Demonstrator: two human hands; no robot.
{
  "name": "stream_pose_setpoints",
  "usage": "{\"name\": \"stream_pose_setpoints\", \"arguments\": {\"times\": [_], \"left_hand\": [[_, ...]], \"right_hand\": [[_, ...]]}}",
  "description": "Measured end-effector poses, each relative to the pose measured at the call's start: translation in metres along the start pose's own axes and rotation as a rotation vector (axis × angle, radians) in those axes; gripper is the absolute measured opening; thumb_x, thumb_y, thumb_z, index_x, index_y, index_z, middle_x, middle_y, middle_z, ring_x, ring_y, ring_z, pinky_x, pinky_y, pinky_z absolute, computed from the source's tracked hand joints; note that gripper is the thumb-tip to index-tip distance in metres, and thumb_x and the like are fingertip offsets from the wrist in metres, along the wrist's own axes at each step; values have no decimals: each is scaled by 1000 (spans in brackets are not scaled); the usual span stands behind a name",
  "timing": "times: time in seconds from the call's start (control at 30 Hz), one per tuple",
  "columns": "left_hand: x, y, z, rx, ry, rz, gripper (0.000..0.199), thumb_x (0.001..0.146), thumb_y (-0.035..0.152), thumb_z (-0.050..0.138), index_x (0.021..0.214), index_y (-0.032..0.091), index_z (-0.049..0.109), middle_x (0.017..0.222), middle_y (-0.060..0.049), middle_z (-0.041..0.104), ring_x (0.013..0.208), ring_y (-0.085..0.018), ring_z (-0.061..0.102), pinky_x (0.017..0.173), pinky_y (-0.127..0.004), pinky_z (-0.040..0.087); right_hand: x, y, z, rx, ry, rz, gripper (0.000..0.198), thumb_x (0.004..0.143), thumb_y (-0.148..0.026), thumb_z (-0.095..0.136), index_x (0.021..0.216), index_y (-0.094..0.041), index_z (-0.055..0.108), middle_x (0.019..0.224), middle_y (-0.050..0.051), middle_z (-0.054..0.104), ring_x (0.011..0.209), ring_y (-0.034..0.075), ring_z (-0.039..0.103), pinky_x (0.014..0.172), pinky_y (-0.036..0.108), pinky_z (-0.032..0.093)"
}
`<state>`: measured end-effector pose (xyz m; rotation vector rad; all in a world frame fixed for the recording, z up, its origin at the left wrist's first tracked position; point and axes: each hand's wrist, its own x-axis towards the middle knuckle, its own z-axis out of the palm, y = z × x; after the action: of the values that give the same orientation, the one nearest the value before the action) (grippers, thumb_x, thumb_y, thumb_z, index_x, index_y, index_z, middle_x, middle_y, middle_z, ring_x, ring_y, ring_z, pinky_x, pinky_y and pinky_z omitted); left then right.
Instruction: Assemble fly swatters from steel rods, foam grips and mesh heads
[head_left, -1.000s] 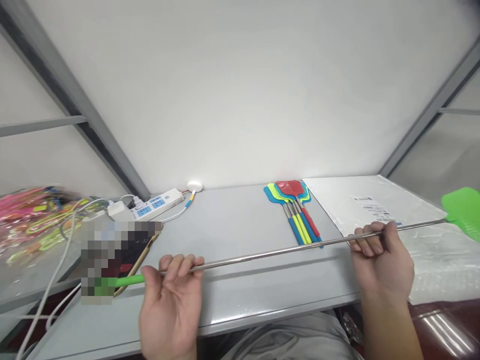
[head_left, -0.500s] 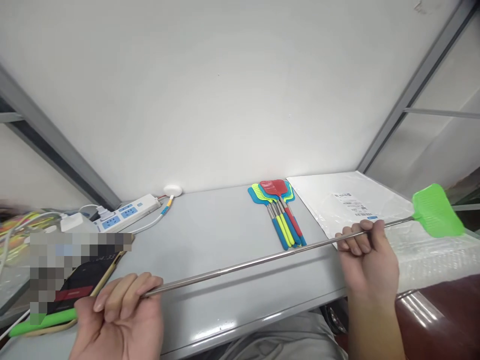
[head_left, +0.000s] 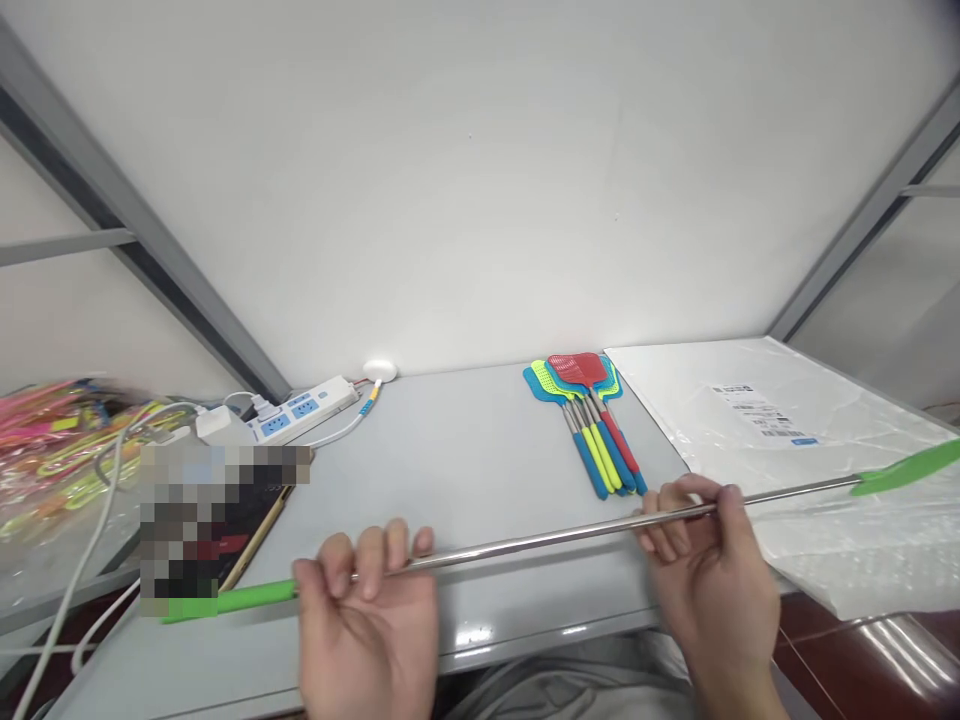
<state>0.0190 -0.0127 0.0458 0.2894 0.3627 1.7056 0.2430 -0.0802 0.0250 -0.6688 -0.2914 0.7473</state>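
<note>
A long extended fly swatter (head_left: 525,543) with a metal rod spans the view just above the table's front. Its green handle (head_left: 255,597) points left, and its green paddle (head_left: 911,468) is at the far right, turned nearly edge-on. My left hand (head_left: 371,610), palm up, curls its fingers round the rod close to the handle. My right hand (head_left: 709,580) pinches the rod between thumb and fingers, nearer the paddle. Behind the rod lies a pile of retracted fly swatters (head_left: 592,425) in red, blue and yellow-green.
A white mailing bag (head_left: 705,390) with a label lies on the right of the grey table (head_left: 450,450), above bubble wrap (head_left: 862,575). On the left are a power strip (head_left: 307,410), a partly blurred phone (head_left: 247,530), cables and plastic-wrapped colourful items (head_left: 67,470).
The swatter has rolled, so its paddle now shows edge-on. Both hands are closer together, the left having moved right in view. The camera view has shifted left.
</note>
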Motion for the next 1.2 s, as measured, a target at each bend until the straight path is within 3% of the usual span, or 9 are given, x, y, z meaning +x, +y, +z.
{"name": "stream_pose_setpoints", "arguments": {"times": [0.13, 0.27, 0.47, 0.6, 0.73, 0.87, 0.97, 1.1, 1.2], "left_hand": [[-19, -26, 2, 56, -56, -102, 37, 97, 43, 48, 68, 21, 40, 60, 4, 47, 64, -14, 51, 69, -33, 53], [-33, -48, 0, 96, -103, -250, 37, 97, 48, 46, 70, 22, 44, 75, 0, 60, 79, -17, 59, 77, -35, 53], [-43, -51, -1, 254, -197, -331, 33, 92, 55, 49, 87, 25, 61, 106, -9, 68, 99, -23, 63, 85, -40, 53], [-25, -27, -7, 276, -78, -170, 35, 86, 56, 58, 103, 26, 65, 117, -9, 65, 102, -25, 64, 90, -44, 54], [-1, 4, -13, 288, 55, 17, 31, 89, 53, 55, 89, 24, 65, 91, -3, 68, 90, -21, 65, 86, -42, 56], [11, 18, -17, 358, 101, 84, 27, 92, 37, 52, 72, 21, 61, 71, 2, 63, 76, -16, 63, 85, -38, 56], [16, 23, -25, 512, 89, 108, 28, 88, 35, 54, 68, 19, 64, 71, -2, 67, 80, -20, 66, 81, -39, 57], [19, 26, -35, 675, -35, -22, 29, 84, 39, 61, 71, 14, 69, 76, -9, 71, 75, -24, 68, 76, -40, 58], [11, 19, -30, 667, -77, 42, 29, 87, 40, 59, 75, 15, 69, 82, -9, 71, 73, -23, 69, 73, -40, 58]], "right_hand": [[-22, 20, 8, 5, -102, 110, 36, 99, -46, 41, 87, -22, 66, 51, -4, 39, 49, 12, 38, 50, 27, 36], [-38, 25, 14, -4, -161, 65, 39, 100, -46, 38, 83, -24, 65, 49, -4, 40, 49, 13, 40, 50, 28, 36], [-14, 12, 5, -70, -82, 83, 34, 95, -47, 51, 76, -21, 61, 51, -5, 38, 48, 11, 37, 49, 25, 36], [4, 6, -4, -80, 23, 62, 34, 93, -49, 56, 75, -20, 59, 53, -7, 34, 47, 8, 31, 47, 22, 34], [0, 7, -4, -123, -2, 14, 33, 93, -48, 56, 76, -20, 59, 52, -7, 34, 47, 8, 33, 48, 22, 35], [-6, 10, -2, -152, -48, 37, 33, 94, -47, 55, 76, -20, 60, 52, -6, 36, 47, 9, 35, 48, 23, 35], [-5, 6, -1, -171, -48, -15, 34, 95, -46, 54, 74, -20, 59, 51, -6, 34, 48, 9, 34, 48, 24, 34], [-6, 2, 5, -177, -35, -67, 34, 97, -43, 50, 73, -20, 57, 49, -7, 31, 47, 9, 31, 47, 24, 32], [-15, 10, 12, -150, -41, -65, 35, 97, -45, 51, 71, -21, 56, 49, -7, 31, 47, 10, 31, 47, 24, 32]]}}
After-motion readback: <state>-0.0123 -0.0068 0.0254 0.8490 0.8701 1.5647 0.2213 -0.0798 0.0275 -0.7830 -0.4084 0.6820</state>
